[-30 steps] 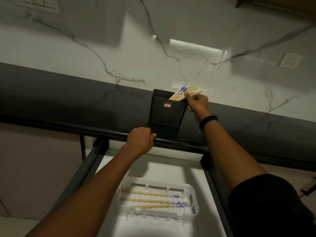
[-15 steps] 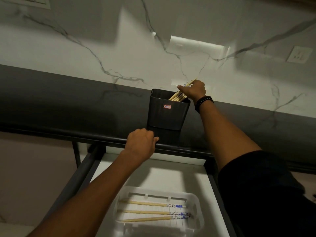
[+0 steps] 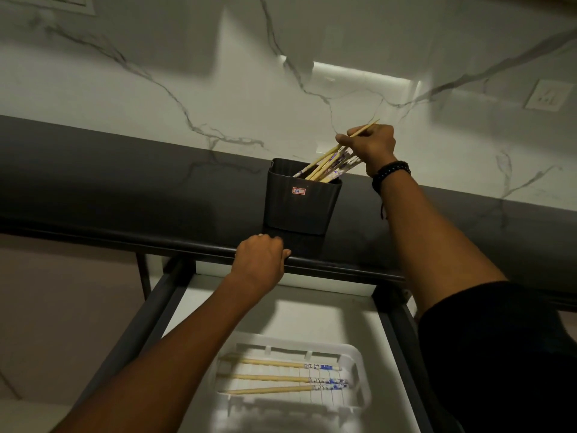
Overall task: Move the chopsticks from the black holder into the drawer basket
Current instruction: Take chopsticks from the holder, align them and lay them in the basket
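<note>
While the bundle of pale wooden chopsticks (image 3: 324, 165) with blue-patterned ends is gripped by the right hand (image 3: 371, 145), whose fingers are curled round the upper parts of the sticks, the lower ends are seen inside the black tapered plastic holder (image 3: 299, 210), from which the bundle leans out toward two o'clock. One thin tip is seen poking out above the fist, also toward two o'clock. A black bead bracelet (image 3: 390, 171) is worn on the right wrist. The holder, marked by a small red label (image 3: 298, 191) on its front, is stood upright on the dark glossy surface (image 3: 125, 189), with the white veined marble wall (image 3: 218, 89) behind it at twelve o'clock and a white wall socket (image 3: 548, 95) far off at two o'clock. At seven o'clock from the holder, just beside its base, the left hand (image 3: 260, 260) is rested knuckles-up on the front edge of the surface, its fingers curled under and pressed together, the thumb laid along the edge. At six o'clock the white-floored open drawer (image 3: 312, 317) is seen, and in it the white plastic basket (image 3: 359, 354), where three more chopsticks (image 3: 281, 378) are laid side by side, crosswise, patterned ends toward three o'clock.
</note>
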